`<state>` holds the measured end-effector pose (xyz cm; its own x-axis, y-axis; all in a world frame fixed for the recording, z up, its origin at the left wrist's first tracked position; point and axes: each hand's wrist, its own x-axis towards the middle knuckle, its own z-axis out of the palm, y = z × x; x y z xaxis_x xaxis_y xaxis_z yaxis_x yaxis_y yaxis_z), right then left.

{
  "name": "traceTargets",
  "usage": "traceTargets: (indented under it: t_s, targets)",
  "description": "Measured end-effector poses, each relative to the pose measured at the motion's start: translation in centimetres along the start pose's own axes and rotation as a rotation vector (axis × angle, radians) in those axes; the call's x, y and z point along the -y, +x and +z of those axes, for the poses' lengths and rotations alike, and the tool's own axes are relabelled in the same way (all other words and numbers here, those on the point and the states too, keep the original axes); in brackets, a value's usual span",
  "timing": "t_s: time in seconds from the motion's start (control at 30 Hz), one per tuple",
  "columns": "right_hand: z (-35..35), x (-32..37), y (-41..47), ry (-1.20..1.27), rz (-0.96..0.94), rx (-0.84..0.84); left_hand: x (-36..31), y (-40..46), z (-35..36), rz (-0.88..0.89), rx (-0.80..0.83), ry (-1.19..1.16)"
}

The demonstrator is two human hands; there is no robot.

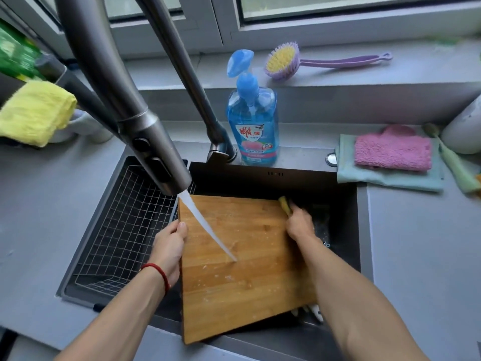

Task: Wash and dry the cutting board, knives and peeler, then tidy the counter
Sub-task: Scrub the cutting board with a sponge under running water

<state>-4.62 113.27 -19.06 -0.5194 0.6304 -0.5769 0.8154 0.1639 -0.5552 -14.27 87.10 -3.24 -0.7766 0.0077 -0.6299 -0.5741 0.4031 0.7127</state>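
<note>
Cutting board: a wooden cutting board (242,267) stood tilted in the dark sink (338,188), its near corner propped on the front rim.
Water: a stream (208,230) ran from the grey tap (156,152) and struck the board near its middle.
Left hand: the left hand (169,243) gripped the board's left edge, thumb on the top face — a red cord (158,272) circled the wrist.
Right hand: the right hand (299,222) was curled round a yellow sponge (285,205), pressed at the board's far right edge.
Knives and peeler: pale shapes (313,311) showed under the board's right corner — too hidden to name.
Sink rack: a wire basket (117,230) filled the sink's left part.
Counter: a blue bottle of dish soap (252,126) stood behind the sink on the grey counter (416,243); a pink cloth (393,152) lay on a pale green one (385,181) to the right.
Left side: a yellow cloth (36,113) sat folded.
Window ledge: a purple brush (312,61) lay on its side.
</note>
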Motion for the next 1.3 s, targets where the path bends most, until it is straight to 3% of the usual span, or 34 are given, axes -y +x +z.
traceTargets:
  t_s: [0.2,0.4,0.53,0.6,0.67,0.7,0.8,0.87,0.97,1.07,1.17,1.23,1.3]
  targets:
    - [2.1,3.3,-7.8,-0.008,-0.01,0.004,-0.1,-0.2,0.5,0.012,0.003,0.022]
    - [6.6,12.5,-14.6,-0.018,-0.5,0.111,0.1,-0.1,0.6,0.052,-0.022,0.043]
    - [4.8,6.3,-14.3,0.077,-0.641,0.188,-0.2,-0.1,0.8,0.019,0.028,0.005]
    - [3.8,3.5,-12.7,0.001,-0.477,0.123,-0.3,-0.3,0.7,0.024,0.068,0.013]
    - [3.8,5.3,-11.0,0.01,-0.191,0.027,-0.4,-0.4,0.6,0.053,0.097,0.016]
    - [4.3,7.6,-10.8,0.038,-0.173,0.002,-0.4,-0.3,0.6,0.063,0.111,0.004]
    - [6.3,14.1,-12.3,0.255,-0.441,0.127,-0.6,-0.3,0.5,0.051,0.155,-0.035]
    - [7.7,14.5,-14.8,0.264,-0.561,0.219,-0.7,-0.3,0.5,0.038,0.179,-0.059]
    - [6.7,10.5,-17.6,0.082,-0.67,0.038,-0.7,-0.1,0.1,-0.005,0.21,-0.082]
    - [4.4,7.7,-16.1,0.036,-0.464,-0.026,-0.7,-0.4,0.0,-0.017,0.251,-0.071]
    - [4.2,12.1,-14.3,0.081,-0.12,-0.049,-0.4,-0.7,0.1,-0.001,0.236,-0.052]
    - [5.0,15.5,-15.4,0.239,-0.205,-0.048,-0.3,-0.6,0.1,-0.013,0.241,-0.058]
    - [5.9,16.7,-17.6,0.287,-0.435,0.018,-0.4,-0.3,-0.2,-0.058,0.227,-0.134]
